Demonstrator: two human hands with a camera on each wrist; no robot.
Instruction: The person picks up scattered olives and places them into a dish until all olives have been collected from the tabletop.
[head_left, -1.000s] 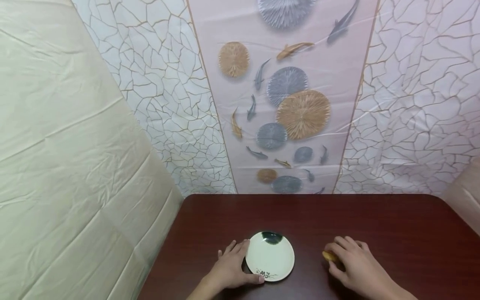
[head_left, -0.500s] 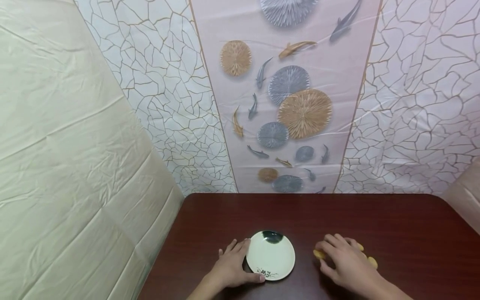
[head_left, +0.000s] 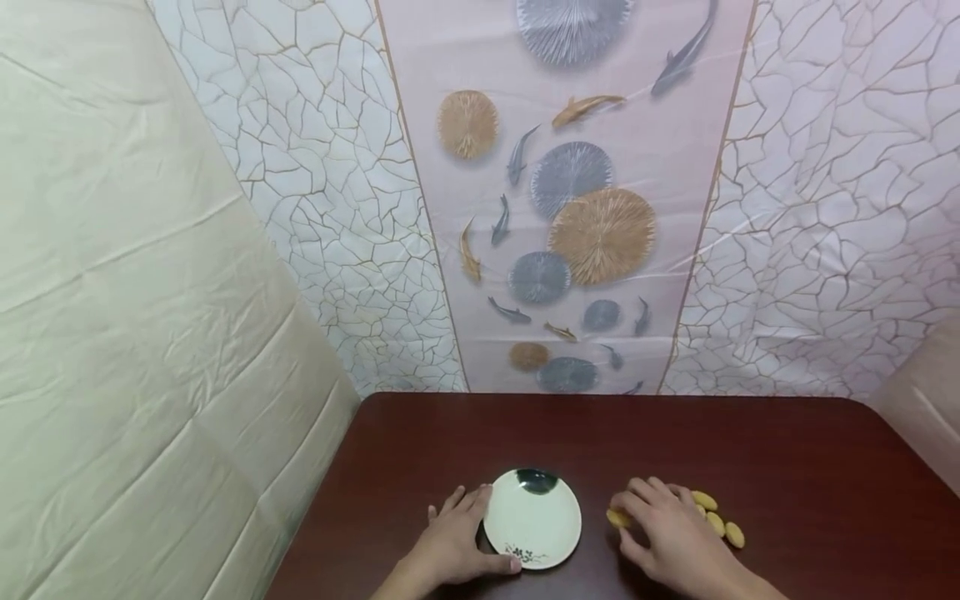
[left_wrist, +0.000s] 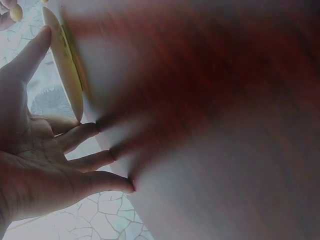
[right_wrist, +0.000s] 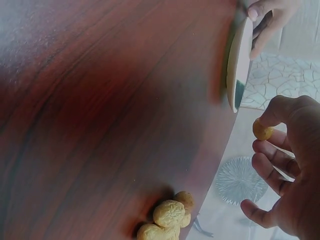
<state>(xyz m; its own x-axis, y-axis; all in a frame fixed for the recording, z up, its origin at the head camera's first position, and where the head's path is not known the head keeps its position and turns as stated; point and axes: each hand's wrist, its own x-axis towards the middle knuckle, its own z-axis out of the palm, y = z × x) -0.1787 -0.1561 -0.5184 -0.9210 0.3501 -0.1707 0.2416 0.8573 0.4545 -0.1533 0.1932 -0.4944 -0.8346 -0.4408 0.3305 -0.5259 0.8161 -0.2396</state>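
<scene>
A round off-white plate with a dark green patch and a small flower print lies on the table. My left hand rests beside it, fingers spread and mostly straight, with thumb and index finger touching the rim. To the plate's right, my right hand pinches a small yellow oval piece between thumb and fingers, held above the table. Several similar pieces, yellow and wrinkled like tiny potatoes, lie beyond that hand, partly hidden by it in the head view.
The dark red-brown table has rounded far corners. A patterned cloth wall with fish and round motifs stands directly behind it. A cream fabric wall rises on the left.
My right hand has moved left toward the plate with the yellow piece, uncovering the other pieces behind it. The left hand stays at the plate's rim.
</scene>
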